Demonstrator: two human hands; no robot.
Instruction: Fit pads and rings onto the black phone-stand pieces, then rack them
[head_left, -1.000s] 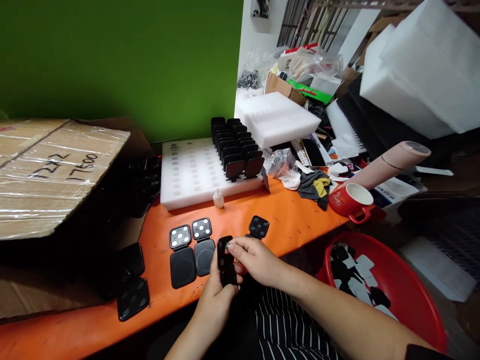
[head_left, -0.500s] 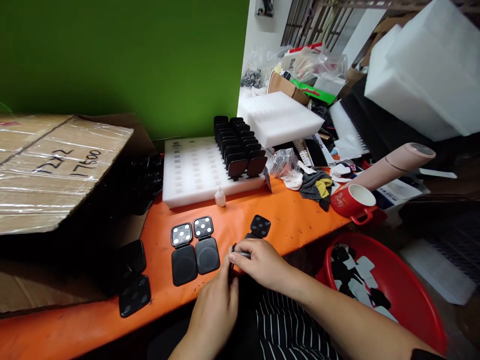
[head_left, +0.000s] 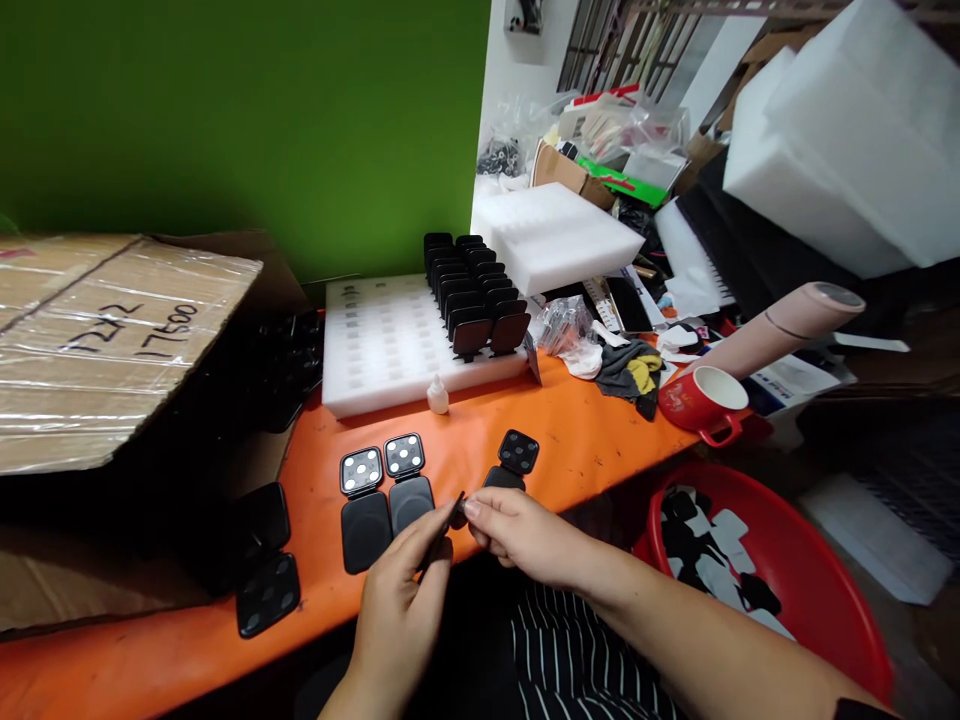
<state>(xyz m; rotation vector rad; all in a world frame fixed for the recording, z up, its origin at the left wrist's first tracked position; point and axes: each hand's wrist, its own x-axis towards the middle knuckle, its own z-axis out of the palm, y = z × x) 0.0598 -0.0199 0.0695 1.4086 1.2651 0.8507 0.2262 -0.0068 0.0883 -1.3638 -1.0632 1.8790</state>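
Observation:
My left hand [head_left: 401, 605] is closed on a thin black folding plate [head_left: 442, 538], tilted and seen nearly edge-on above the table's front edge. At its upper end the thumb and fingertips of my right hand [head_left: 517, 530] are pinched together by a small dark part; the fingers hide what they grip. Just behind my right hand lies another unfolded black plate [head_left: 517, 452]. Left of my hands are two unfolded black plates with white dots, one [head_left: 365, 530] beside the other [head_left: 411, 500]. Further left lies a plate with dark dots [head_left: 268, 595].
A white foam tray [head_left: 375, 345] holds rows of upright black plates [head_left: 472, 335]. In front stands a small dropper bottle [head_left: 438, 395]. A cardboard box [head_left: 112, 345] is at left; a red mug [head_left: 705, 402], a pink flask [head_left: 780, 325] and a red basin [head_left: 817, 600] are at right.
My left hand has moved left and slightly down, tilting the black plate. A coiled metal piece that showed at my right fingers is out of sight; those fingers are now at the plate's end.

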